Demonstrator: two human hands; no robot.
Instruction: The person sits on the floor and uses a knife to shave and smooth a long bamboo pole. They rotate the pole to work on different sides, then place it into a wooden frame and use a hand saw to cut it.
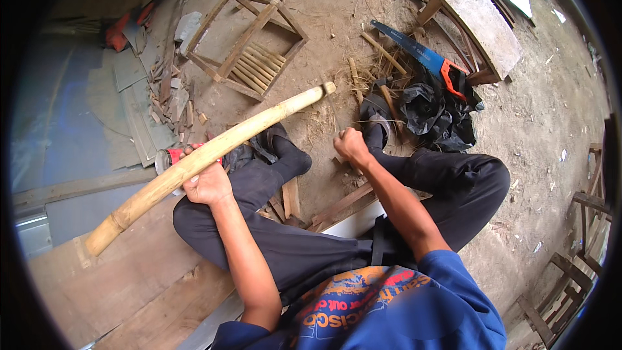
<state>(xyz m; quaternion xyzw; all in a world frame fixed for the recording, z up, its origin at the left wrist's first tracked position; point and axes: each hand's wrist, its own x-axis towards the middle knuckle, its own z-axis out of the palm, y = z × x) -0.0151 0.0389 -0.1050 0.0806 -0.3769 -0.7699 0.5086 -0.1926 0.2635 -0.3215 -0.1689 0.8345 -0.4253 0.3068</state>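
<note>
A long pale bamboo pole (243,135) slants across my lap, its near end low at the left and its far end above the floor by my feet. My left hand (208,183) is wrapped round it near the middle, above my left knee. My right hand (352,145) is closed in a fist beside my right ankle, apart from the pole. What it holds, if anything, is hidden by the fingers. A red and silver object (166,159), partly covered by the pole, is behind my left hand.
A handsaw (414,50) with blue blade and orange handle rests by a black plastic bag (440,113) at the right. Ahead stands a wooden frame (249,45) with bamboo slats. Wood shavings (372,68) litter the floor. A wooden board (129,285) lies at my left.
</note>
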